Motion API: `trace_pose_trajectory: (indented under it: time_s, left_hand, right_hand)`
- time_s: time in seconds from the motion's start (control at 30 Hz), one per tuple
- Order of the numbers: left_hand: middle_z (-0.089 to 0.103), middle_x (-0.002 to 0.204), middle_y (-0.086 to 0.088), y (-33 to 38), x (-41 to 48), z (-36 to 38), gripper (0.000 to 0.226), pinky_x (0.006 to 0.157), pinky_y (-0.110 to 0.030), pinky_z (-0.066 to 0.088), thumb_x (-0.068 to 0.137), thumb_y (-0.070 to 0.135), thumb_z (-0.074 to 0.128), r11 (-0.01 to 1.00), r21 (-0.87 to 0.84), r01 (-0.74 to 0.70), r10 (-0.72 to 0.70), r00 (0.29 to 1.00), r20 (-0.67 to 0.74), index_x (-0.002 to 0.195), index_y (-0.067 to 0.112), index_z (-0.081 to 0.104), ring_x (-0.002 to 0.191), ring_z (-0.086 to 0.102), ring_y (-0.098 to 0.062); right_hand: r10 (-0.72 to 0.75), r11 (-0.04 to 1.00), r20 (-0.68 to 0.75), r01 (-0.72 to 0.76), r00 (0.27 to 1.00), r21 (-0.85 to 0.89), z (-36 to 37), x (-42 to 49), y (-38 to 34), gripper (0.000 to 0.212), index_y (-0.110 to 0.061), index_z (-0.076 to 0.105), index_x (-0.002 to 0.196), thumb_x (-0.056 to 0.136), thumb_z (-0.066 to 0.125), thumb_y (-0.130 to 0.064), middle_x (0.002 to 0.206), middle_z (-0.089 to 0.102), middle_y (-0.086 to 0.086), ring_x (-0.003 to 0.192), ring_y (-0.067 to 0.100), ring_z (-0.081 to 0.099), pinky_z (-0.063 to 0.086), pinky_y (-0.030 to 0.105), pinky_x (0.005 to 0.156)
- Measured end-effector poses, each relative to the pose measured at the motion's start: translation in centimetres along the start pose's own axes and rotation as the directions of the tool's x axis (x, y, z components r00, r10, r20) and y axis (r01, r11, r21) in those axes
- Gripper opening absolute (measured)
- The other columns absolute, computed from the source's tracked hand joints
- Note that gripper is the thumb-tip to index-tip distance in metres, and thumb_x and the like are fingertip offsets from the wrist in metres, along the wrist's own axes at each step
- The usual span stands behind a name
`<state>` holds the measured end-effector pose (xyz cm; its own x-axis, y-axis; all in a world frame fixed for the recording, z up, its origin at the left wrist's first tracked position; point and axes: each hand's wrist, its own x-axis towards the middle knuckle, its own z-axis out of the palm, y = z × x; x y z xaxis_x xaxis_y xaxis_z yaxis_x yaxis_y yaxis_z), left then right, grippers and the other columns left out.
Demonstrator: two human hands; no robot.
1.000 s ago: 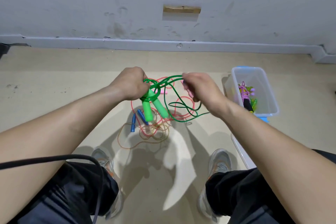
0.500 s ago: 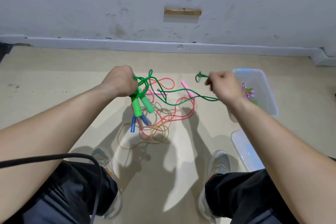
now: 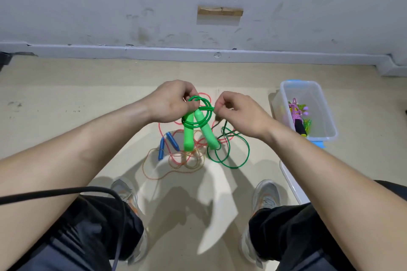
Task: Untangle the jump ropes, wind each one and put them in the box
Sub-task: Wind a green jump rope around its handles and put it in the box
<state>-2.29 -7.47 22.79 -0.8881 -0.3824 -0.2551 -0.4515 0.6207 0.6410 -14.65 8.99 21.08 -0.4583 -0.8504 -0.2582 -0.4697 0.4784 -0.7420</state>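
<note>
Green jump rope (image 3: 189,136) — handles gripped in left hand (image 3: 174,103), cord pinched by right hand (image 3: 239,112), left of the box (image 3: 320,103); blue-handled rope (image 3: 172,141) farther left, on floor (image 3: 88,99).

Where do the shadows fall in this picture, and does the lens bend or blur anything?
Head view: the left hand and right hand cast soft, overlapping shadows on the floor, toward the shoes. Head view: the wide lens swells the forearms near the lower corners. Head view: the green jump rope looks slightly soft at its handles.
</note>
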Motion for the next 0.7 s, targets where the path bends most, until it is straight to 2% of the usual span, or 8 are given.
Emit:
trace_pose_trajectory:
  time_s: [0.07,0.13,0.23,0.37,0.47,0.57,0.63,0.7]
  left_hand:
    - [0.061,0.085,0.003,-0.2,0.0,0.0,0.005,0.062,-0.017,0.039,0.096,0.023,0.064,0.995,-0.098,0.018,-0.02,1.0,-0.017,0.092,0.02,0.064,0.071,0.052,-0.011]
    - [0.061,0.085,0.002,-0.4,0.1,0.0,0.007,0.066,-0.023,0.043,0.098,0.022,0.062,0.983,-0.181,0.038,-0.042,0.999,-0.019,0.091,0.022,0.063,0.071,0.054,-0.012]
    - [0.064,0.087,-0.006,-0.3,0.0,0.3,0.011,0.075,-0.032,0.051,0.1,0.018,0.058,0.934,-0.353,0.053,-0.055,0.998,0.005,0.091,0.02,0.062,0.076,0.061,-0.019]
    - [0.068,0.086,-0.01,-0.1,-0.2,0.8,0.011,0.08,-0.036,0.055,0.102,0.016,0.054,0.88,-0.469,0.071,-0.075,0.997,0.011,0.094,0.016,0.062,0.077,0.065,-0.02]
    - [0.067,0.08,-0.007,0.2,-0.4,1.3,0.015,0.073,-0.029,0.055,0.104,0.012,0.051,0.833,-0.544,0.102,-0.105,0.994,0.027,0.094,0.012,0.062,0.071,0.065,-0.016]
    - [0.066,0.075,-0.003,0.7,-0.4,1.4,0.014,0.063,-0.022,0.052,0.103,0.013,0.052,0.794,-0.594,0.131,-0.131,0.99,0.043,0.092,0.01,0.061,0.058,0.063,-0.007]
    - [0.067,0.073,-0.004,0.6,-0.5,1.5,0.012,0.069,-0.033,0.055,0.098,0.019,0.062,0.78,-0.61,0.142,-0.119,0.99,0.078,0.091,0.009,0.063,0.062,0.063,-0.012]
    - [0.067,0.076,-0.009,0.5,-0.7,1.5,0.021,0.082,-0.051,0.055,0.09,0.026,0.073,0.788,-0.597,0.153,-0.115,0.988,0.102,0.095,0.008,0.064,0.072,0.064,-0.023]
  right_hand:
    - [0.064,0.944,0.086,-0.089,0.994,0.318,0.0,0.0,-0.1,0.014,-0.017,0.056,0.082,0.096,0.053,-0.015,0.054,0.058,-0.007,0.053,0.02,0.056,0.041,0.033,0.057]
    - [0.085,0.89,0.114,-0.127,0.99,0.438,-0.3,0.1,-0.1,0.02,-0.02,0.057,0.083,0.101,0.051,-0.016,0.049,0.047,-0.014,0.046,0.006,0.042,0.031,0.027,0.052]
    - [-0.016,0.931,0.102,-0.022,0.995,0.364,-0.1,0.0,0.5,0.008,-0.027,0.067,0.093,0.097,0.064,-0.033,0.062,0.056,-0.021,0.055,-0.001,0.046,0.035,0.021,0.058]
    - [-0.04,0.958,0.146,-0.004,0.989,0.288,1.2,-0.3,0.7,0.039,-0.021,0.076,0.1,0.08,0.071,-0.055,0.094,0.075,0.004,0.082,0.01,0.062,0.047,0.035,0.083]
    - [-0.045,0.939,0.175,-0.018,0.984,0.343,1.1,-0.4,0.6,0.027,-0.018,0.075,0.085,0.087,0.066,-0.043,0.082,0.073,0.006,0.073,0.015,0.058,0.042,0.034,0.072]
    - [-0.071,0.936,0.192,-0.001,0.979,0.353,1.1,-0.5,0.5,0.027,-0.019,0.07,0.078,0.092,0.062,-0.041,0.071,0.065,0.002,0.063,0.018,0.049,0.037,0.032,0.062]
    - [-0.076,0.94,0.211,0.0,0.974,0.341,1.2,-0.6,0.5,0.027,-0.024,0.07,0.075,0.098,0.061,-0.035,0.07,0.064,0.001,0.06,0.015,0.048,0.039,0.033,0.061]
    - [-0.079,0.949,0.215,0.008,0.973,0.314,1.4,-0.6,0.5,0.029,-0.027,0.07,0.075,0.101,0.059,-0.03,0.075,0.069,0.001,0.066,0.015,0.057,0.045,0.039,0.072]
